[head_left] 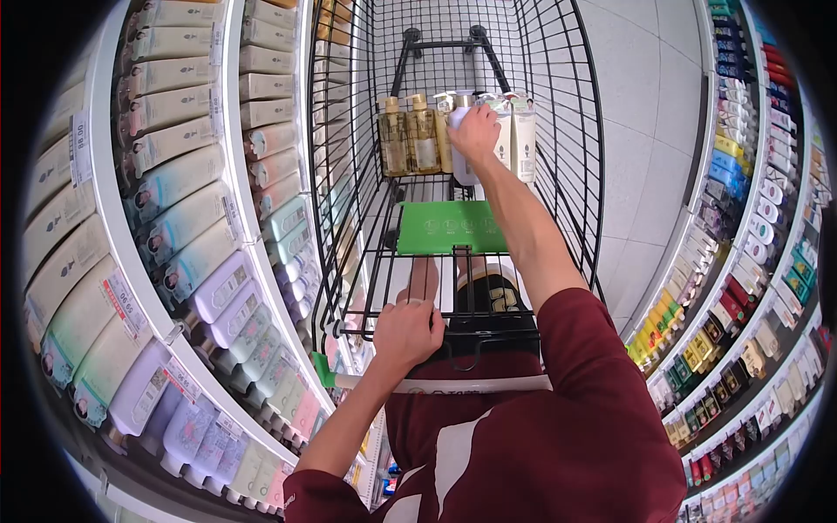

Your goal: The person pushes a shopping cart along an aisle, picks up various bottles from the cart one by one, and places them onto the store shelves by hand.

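My right hand (475, 135) reaches down into the shopping cart (562, 139), closed round the upper part of a pale lavender bottle (465, 170). The bottle stands in a row at the far end of the basket. To its left are two golden, see-through bottles (425, 144) with gold caps; white-and-cream packs (524, 144) stand to its right, partly covered by my hand. Nearer to me, my left hand (408, 336) has its fingers curled over the cart's near wire edge, a ring on one finger.
A green panel (449, 228) is fixed to the cart's fold-down seat, in front of the white handle (471, 383). Shelves of boxed and bottled toiletries (174, 157) run close along the left. More shelves with small colourful packs (732, 166) stand right, beyond the tiled floor (645, 131).
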Available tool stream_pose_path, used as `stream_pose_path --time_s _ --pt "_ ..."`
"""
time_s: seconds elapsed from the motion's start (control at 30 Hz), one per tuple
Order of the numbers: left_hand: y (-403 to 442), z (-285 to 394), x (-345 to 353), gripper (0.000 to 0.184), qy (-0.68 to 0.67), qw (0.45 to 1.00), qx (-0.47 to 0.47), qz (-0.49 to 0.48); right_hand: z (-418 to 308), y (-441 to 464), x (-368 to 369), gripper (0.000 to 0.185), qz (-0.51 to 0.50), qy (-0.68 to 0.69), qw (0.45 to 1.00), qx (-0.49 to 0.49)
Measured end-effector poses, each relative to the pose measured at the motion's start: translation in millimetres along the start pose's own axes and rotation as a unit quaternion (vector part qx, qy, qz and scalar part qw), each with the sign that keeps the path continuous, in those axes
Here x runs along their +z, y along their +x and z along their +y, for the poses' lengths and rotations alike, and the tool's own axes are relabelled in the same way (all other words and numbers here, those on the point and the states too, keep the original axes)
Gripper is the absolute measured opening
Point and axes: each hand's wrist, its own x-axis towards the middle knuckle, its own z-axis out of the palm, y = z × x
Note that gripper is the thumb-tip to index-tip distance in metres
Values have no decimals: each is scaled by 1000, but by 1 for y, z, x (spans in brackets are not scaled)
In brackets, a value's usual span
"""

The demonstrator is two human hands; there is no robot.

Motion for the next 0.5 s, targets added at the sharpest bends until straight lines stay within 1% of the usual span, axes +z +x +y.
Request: stream_pose_path --time_s 0.13,0.2,0.23,0.27,0.3,0.33,0.37,0.43,0.5 --pt "0 1 0 20 3 1000 1 -4 3 -4 -4 69 4 28 1000 -1" --pt "1 2 -1 24 10 1000 -12 -13 6 -15 -2 67 110 94 987 -68" --pt "0 2 -1 24 9 1000 -10 -11 8 -18 -2 67 113 93 987 -69" --pt "-1 1 -1 23 3 1000 -7 -5 10 -23 -8 68 46 184 980 -57" --pt "0 1 -1 22 -4 1000 -2 2 11 -26 -15 69 -20 273 961 -45" --pt "-1 1 -1 22 -6 1000 0 5 13 -30 -22 75 -29 288 957 -28" --pt "-1 2 -1 22 -5 1000 0 7 16 -33 -24 75 -26 286 958 -30" --pt "0 3 -1 23 -3 1000 4 15 31 -34 -18 77 3 327 944 -40" --pt "0 3 -1 24 -6 1000 4 22 45 -35 -18 75 -2 346 937 -46"
